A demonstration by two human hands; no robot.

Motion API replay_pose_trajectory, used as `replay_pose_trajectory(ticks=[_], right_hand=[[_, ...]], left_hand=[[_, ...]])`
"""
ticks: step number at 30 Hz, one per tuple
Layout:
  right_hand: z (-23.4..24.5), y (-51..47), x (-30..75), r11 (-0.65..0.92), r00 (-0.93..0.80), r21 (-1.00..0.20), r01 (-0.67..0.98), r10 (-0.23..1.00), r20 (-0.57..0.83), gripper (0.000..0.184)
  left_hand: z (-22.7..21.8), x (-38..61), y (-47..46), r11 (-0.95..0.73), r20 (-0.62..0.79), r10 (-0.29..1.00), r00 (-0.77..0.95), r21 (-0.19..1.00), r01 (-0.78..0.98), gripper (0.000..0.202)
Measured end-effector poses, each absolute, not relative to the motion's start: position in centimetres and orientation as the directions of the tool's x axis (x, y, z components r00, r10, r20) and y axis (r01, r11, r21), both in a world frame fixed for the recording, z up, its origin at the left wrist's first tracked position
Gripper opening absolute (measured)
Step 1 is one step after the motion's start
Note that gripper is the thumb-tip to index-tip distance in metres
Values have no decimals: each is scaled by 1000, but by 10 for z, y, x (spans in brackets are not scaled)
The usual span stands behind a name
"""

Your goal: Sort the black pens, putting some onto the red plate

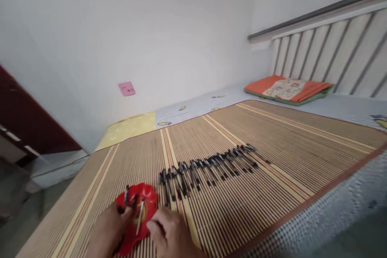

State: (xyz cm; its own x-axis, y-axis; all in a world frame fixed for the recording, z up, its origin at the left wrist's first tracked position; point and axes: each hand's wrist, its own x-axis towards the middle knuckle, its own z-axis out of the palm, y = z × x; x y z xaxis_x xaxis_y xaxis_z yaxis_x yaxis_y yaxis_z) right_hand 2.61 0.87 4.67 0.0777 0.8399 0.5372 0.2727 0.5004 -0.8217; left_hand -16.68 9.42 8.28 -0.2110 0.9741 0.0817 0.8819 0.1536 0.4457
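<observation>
A red scalloped dish [142, 203] lies on the bamboo mat [287, 141] near the front edge. My left hand [109, 229] rests on the dish's left side, its fingers pinched on a dark pen [126, 196] that stands over the dish. My right hand [169, 231] is at the dish's right side, with fingers closed round a thin white refill [139, 217] that lies across the dish. A long row of several dark pens [208, 167] lies on the mat just right of the dish, running away to the upper right.
The mat covers a bed against a white wall. A folded orange and patterned cloth [287, 88] lies at the far end by the slatted headboard [332, 52]. A pink note [126, 88] sticks to the wall. A dark red door [24, 125] stands at the left.
</observation>
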Motion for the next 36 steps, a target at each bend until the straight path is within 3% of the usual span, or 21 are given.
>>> replay_pose_trajectory(ticks=[2, 4, 5, 7, 10, 16, 21, 26, 29, 32, 34, 36], right_hand=[[52, 12, 37, 452, 113, -872, 187, 872, 476, 24], [55, 19, 49, 381, 163, -921, 85, 906, 390, 27], [56, 23, 55, 347, 190, -938, 28, 919, 345, 28], [56, 31, 66, 295, 246, -953, -76, 931, 268, 32], [55, 40, 83, 272, 324, -943, -189, 924, 202, 39], [55, 46, 103, 250, 300, -936, -249, 939, 171, 39], [49, 47, 102, 200, 238, -966, -164, 958, 158, 26], [49, 47, 104, 227, 355, -964, -136, 920, 166, 32], [52, 51, 116, 267, 494, -932, -245, 862, 117, 32], [54, 53, 132, 348, 592, -816, -461, 806, 9, 30], [53, 53, 138, 344, 559, -748, -568, 828, -45, 29], [50, 52, 138, 252, 444, -772, -584, 895, -44, 27]], left_hand=[[92, -153, 79, 83, 96, 976, -193, 660, 746, 31], [97, -129, 64, 19, 29, 993, -117, 923, 384, 31], [98, -114, 59, 51, -41, 997, -65, 985, 164, 32], [95, -84, 51, 135, -137, 991, -7, 980, -143, 38], [84, -46, 45, 154, -139, 988, 71, 933, -326, 39], [56, -22, 44, 115, -86, 988, 125, 961, -253, 37], [48, -20, 46, 16, -1, 992, 128, 993, -113, 35], [51, -15, 44, 52, -36, 980, 196, 996, -79, 39], [52, -13, 42, 91, -76, 964, 255, 995, -49, 43], [53, -13, 41, 121, -110, 952, 286, 992, -22, 47], [54, -14, 42, 122, -110, 953, 282, 992, -27, 48], [54, -14, 42, 105, -91, 959, 267, 994, -39, 46]])
